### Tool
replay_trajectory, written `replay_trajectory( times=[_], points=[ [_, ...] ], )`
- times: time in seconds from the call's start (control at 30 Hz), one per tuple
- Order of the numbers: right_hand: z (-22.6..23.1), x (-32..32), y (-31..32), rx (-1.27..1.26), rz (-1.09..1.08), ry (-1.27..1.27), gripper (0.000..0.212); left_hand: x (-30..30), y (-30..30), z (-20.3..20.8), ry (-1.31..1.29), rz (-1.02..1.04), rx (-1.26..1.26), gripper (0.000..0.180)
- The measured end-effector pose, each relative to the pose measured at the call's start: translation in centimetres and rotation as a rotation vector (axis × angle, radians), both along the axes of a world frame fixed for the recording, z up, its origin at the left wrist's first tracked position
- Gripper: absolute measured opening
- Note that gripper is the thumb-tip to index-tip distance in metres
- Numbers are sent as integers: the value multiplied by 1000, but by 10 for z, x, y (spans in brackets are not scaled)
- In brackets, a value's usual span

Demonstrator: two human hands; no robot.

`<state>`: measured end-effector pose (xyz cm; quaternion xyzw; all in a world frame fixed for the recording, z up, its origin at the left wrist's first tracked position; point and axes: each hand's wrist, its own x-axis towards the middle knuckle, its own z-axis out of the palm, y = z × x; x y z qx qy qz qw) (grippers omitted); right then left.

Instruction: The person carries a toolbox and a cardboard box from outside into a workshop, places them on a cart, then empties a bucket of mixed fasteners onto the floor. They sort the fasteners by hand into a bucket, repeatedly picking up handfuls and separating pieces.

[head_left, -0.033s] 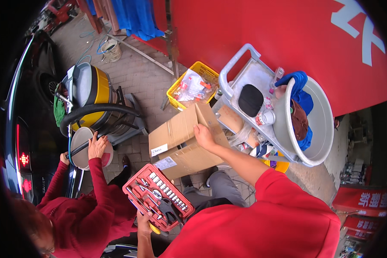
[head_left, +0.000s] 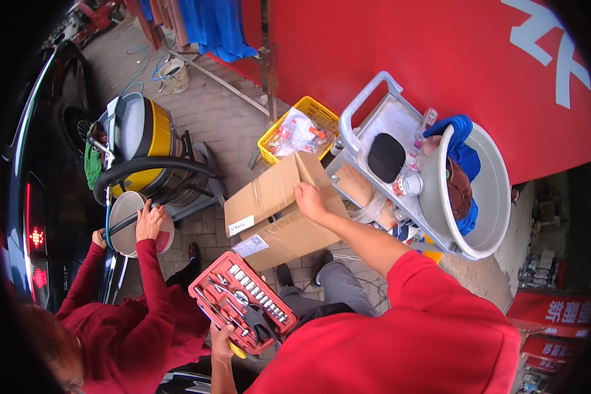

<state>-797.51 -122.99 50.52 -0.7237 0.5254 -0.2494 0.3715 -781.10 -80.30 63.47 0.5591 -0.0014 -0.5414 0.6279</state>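
My left hand (head_left: 222, 340) is closed on the lower edge of an opened red socket set case (head_left: 196, 286). Rows of silver sockets (head_left: 255, 291) and several hand tools lie in it. A small yellow thing (head_left: 237, 350) shows beneath the case beside my fingers; I cannot make out its kind. With my right arm stretched forward, my right hand (head_left: 310, 202) grips the upper edge of a brown cardboard box (head_left: 269, 197). The box hangs tilted over the paving in front of my legs, and a dark gap runs between its flaps. My right fingertips are partly hidden behind the cardboard.
At the left, a person in maroon sleeves holds a black hose (head_left: 126, 225) over a whitish bucket (head_left: 123, 209), beside a yellow vacuum machine (head_left: 152, 131). Ahead stands a yellow crate (head_left: 267, 140). A grey cart (head_left: 393, 108) and a large grey tub (head_left: 496, 177) are at the right.
The cardboard box has shifted slightly, its far end a little higher in my right hand. The view has moved a little; the socket set case stays in my left hand.
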Motion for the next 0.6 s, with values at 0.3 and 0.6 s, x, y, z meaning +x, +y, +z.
replay_trajectory(
  times=[0.3, 0.6],
  points=[
    [50, 44, -273, -410, -25, 456, 37, -58, -14, -27, -69, 226, -19, 75],
    [-102, -60, -64, -113, 309, 307, 54, -68, -61, -68, 18, 262, 99, 78]
  ],
)
